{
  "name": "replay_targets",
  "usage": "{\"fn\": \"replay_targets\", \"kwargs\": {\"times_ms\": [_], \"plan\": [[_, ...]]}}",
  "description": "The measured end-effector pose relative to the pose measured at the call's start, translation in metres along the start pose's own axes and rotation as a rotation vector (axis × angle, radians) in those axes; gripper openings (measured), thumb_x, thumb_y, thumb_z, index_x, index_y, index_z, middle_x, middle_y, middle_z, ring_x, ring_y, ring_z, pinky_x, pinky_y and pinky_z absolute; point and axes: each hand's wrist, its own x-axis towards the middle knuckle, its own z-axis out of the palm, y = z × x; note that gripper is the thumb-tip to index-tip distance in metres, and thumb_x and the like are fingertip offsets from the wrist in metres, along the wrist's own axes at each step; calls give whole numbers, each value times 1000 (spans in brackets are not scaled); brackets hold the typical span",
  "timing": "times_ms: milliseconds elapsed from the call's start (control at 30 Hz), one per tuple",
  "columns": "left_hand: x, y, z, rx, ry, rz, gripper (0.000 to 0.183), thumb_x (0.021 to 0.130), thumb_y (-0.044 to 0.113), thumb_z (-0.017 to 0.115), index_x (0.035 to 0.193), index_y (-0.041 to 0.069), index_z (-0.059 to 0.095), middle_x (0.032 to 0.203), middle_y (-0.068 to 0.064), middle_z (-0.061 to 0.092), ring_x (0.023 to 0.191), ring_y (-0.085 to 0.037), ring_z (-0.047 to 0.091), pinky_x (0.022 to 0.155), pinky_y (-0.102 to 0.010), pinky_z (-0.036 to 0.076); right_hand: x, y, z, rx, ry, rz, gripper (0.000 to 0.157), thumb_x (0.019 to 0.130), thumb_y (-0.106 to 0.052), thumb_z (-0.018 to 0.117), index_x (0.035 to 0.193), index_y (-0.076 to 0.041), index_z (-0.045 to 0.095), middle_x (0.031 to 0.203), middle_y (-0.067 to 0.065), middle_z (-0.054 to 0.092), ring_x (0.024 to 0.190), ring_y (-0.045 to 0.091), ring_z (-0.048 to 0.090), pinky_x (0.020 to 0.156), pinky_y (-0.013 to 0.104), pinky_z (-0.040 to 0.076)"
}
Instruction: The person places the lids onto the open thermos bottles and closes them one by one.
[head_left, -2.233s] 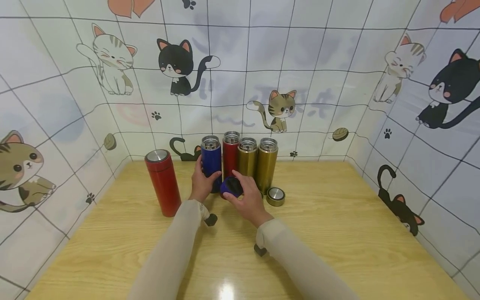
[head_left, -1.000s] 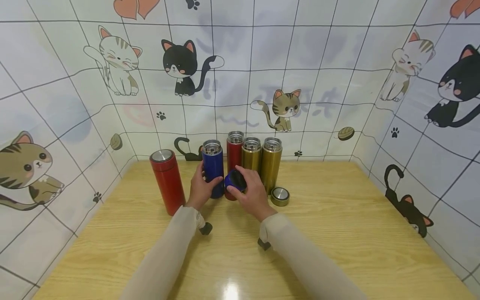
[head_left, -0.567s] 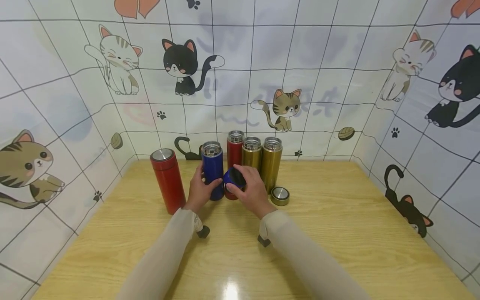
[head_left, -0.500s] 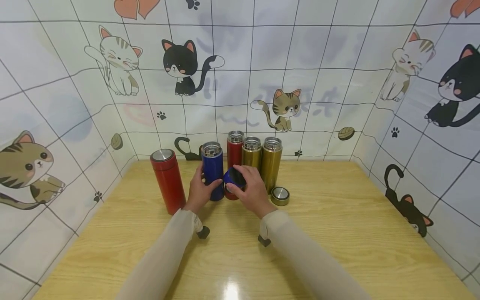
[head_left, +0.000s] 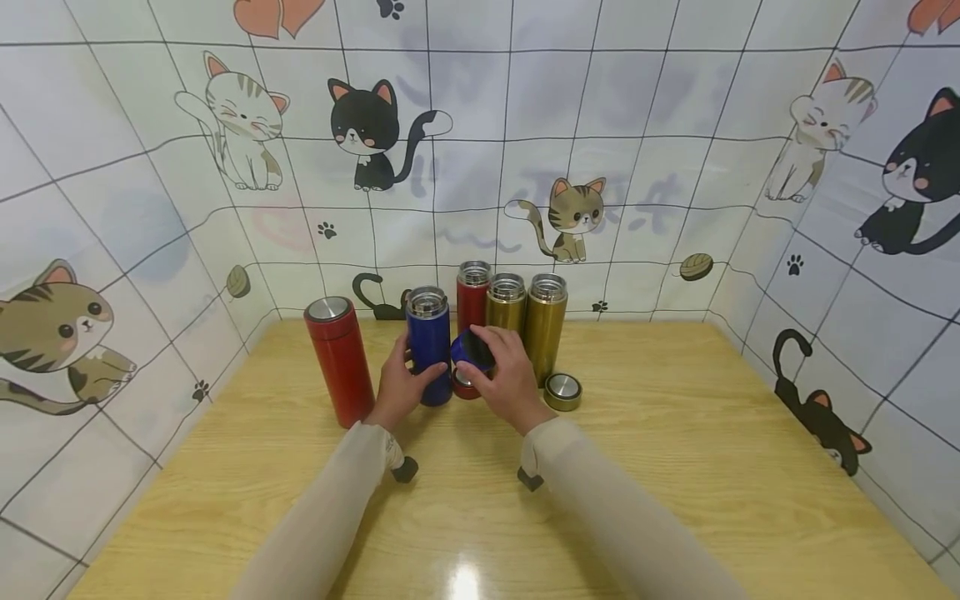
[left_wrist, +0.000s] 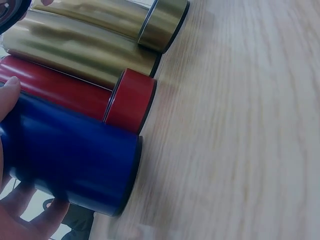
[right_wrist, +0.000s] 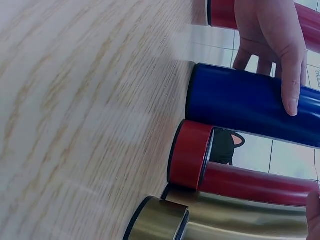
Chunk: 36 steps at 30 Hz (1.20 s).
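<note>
My left hand (head_left: pixel 405 383) grips an open blue thermos bottle (head_left: pixel 429 350) around its lower body, thumb across the front. The bottle stands upright, its steel mouth uncovered. Just right of it, my right hand (head_left: pixel 506 375) pinches a blue bottle lid (head_left: pixel 463 350) between thumb and fingers, tilted, a dark face showing. That lid is held lower than the bottle's mouth and apart from it. Below it a red lid (right_wrist: pixel 190 155) lies on the table in front of an open red bottle (head_left: pixel 472 296). In the left wrist view the blue bottle's base (left_wrist: pixel 127 175) is beside the red lid (left_wrist: pixel 131 100).
Two open gold bottles (head_left: pixel 546 333) stand right of the red one, near the cat-patterned back wall (head_left: pixel 465 167). A gold lid (head_left: pixel 562 392) lies before them. On the left stands a lidded red bottle (head_left: pixel 341 367). Wooden table (head_left: pixel 675 450) extends to the right.
The blue bottle has come slightly nearer and left of the open red bottle, with my left hand still around it. My right hand has lifted the blue lid a little, uncovering the red lid.
</note>
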Motion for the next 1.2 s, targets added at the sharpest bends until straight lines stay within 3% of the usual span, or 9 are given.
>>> {"fn": "replay_targets", "kwargs": {"times_ms": [200, 500, 733, 1200], "plan": [[-2, -1, 0, -33, -27, 13, 86, 84, 32, 78, 152, 18, 27, 146, -11, 42, 130, -33, 44, 104, -54, 38, 2, 1, 1, 13, 41, -39, 55, 93, -34, 67, 138, -8, 51, 131, 10, 51, 119, 23, 46, 97, 39, 47], [-8, 1, 0, -46, -48, 32, 87, 84, 32, 78, 153, 17, 26, 146, -11, 43, 129, -32, 46, 104, -53, 39, 0, 2, 3, 14, 64, -56, 63, 97, -55, 47, 139, -9, 50, 133, 11, 52, 119, 24, 46, 97, 40, 47], [-16, 4, 2, -66, -74, 42, 89, 83, 32, 79, 153, 18, 25, 145, -10, 45, 128, -31, 47, 103, -52, 40, 1, 3, 2, 5, 100, -88, 65, 98, -57, 44, 138, -6, 50, 134, 12, 52, 119, 26, 47, 98, 40, 46], [-28, 9, 12, -56, -48, 68, 80, 84, 31, 78, 149, 17, 33, 142, -9, 48, 126, -30, 48, 102, -52, 41, 2, -3, 1, 31, 137, -114, 63, 99, -53, 43, 140, -5, 46, 137, 13, 49, 123, 26, 45, 102, 40, 43]]}}
